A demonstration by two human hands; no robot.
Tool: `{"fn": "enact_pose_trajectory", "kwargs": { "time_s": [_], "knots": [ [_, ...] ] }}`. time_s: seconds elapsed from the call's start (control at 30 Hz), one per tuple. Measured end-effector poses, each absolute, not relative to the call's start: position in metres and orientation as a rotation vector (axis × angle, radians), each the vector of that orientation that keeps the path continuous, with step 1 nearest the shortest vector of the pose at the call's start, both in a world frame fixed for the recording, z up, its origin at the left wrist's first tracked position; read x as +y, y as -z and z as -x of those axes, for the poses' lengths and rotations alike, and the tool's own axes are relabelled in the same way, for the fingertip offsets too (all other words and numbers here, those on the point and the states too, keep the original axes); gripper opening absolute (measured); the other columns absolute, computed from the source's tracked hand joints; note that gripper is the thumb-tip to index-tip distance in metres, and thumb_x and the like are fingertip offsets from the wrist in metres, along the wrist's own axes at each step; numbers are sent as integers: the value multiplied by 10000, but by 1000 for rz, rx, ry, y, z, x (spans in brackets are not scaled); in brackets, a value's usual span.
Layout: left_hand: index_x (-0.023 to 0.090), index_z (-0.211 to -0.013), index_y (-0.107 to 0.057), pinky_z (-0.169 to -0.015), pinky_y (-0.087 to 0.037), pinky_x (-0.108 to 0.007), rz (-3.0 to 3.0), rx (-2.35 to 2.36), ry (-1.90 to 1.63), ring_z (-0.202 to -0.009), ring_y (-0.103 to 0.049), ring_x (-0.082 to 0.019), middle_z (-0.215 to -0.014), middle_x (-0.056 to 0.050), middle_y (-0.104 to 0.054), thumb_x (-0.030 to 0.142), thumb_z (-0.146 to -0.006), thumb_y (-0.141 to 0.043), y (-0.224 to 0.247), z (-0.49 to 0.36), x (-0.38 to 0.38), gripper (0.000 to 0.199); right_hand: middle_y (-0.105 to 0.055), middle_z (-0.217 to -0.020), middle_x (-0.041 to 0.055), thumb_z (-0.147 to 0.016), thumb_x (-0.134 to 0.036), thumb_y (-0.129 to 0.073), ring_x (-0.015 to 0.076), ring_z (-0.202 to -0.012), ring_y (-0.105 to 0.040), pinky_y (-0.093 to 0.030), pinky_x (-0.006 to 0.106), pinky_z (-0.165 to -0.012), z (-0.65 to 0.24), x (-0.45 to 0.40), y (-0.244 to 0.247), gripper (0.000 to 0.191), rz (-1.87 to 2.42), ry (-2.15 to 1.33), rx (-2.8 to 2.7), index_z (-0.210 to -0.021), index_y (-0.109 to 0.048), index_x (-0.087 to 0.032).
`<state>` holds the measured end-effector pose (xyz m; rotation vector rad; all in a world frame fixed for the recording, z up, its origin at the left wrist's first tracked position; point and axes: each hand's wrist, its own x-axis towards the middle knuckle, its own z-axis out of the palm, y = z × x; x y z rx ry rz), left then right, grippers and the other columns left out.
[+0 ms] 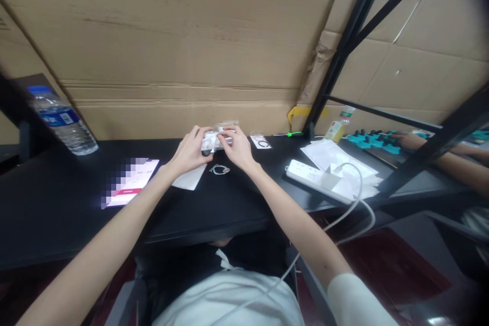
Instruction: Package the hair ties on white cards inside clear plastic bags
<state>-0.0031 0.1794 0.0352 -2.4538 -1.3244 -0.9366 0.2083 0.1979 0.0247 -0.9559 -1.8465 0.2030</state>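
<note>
Both hands meet over a clear plastic bag (212,140) with whitish contents near the back of the black table. My left hand (191,146) has its fingers closed on the bag's left side. My right hand (237,145) pinches it from the right, thumb and fingers together. What lies inside the bag I cannot make out. Just below the hands, a thin pale cord loop with a small round piece, like a bracelet (220,169), lies on the table. Partly under my left wrist is a flat white card or packet (190,178).
A phone (132,183) with a lit screen and a water bottle (66,119) are to the left. Rightward lie a small packet with a dark ring (261,141), a white power strip (317,179) with cables, papers (338,158) and a drink bottle (339,125). Another person's hand (408,140) reaches teal objects beyond the black frame.
</note>
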Motion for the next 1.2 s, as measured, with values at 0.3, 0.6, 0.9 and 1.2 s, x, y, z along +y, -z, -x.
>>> {"fn": "enact_pose_trajectory", "kwargs": {
  "time_s": [0.3,0.6,0.9,1.2],
  "knots": [
    [221,-1518,-433,-981,-536,-515,2469,-1304,898,-1220,-624,-381,-1365,-152,-585,361,-831,-739,-35,3,179,765,-745,-1106,77,-966,-315,-717,208,-1021,-718,-603,360,-954,-201,212,-19,146,870,-616,-1750,-981,-799,-195],
    [128,-1586,-339,-1034,-497,-548,2431,-1434,773,-1293,-600,-413,-1428,-225,-594,417,-917,-656,-28,5,182,795,-760,-1209,57,-936,-366,-750,176,-1053,-698,-578,266,-831,-204,204,-29,188,821,-1173,-1581,-1017,-841,-223],
    [147,-1551,-408,-1036,-503,-528,2453,-1410,774,-1279,-600,-397,-1447,-201,-599,396,-914,-642,-34,3,178,723,-749,-1349,74,-1036,-604,-581,260,-1316,-641,-490,430,-1128,-204,198,-35,451,828,-1164,-1666,-1129,-838,-245],
    [170,-1528,-477,-1016,-498,-515,2432,-1452,727,-1267,-613,-395,-1409,-180,-638,420,-918,-660,-35,3,178,685,-766,-1320,106,-1036,-764,-427,272,-1334,-641,-398,427,-1212,-204,197,-36,700,816,-955,-1776,-1180,-834,-212]
  ]
}}
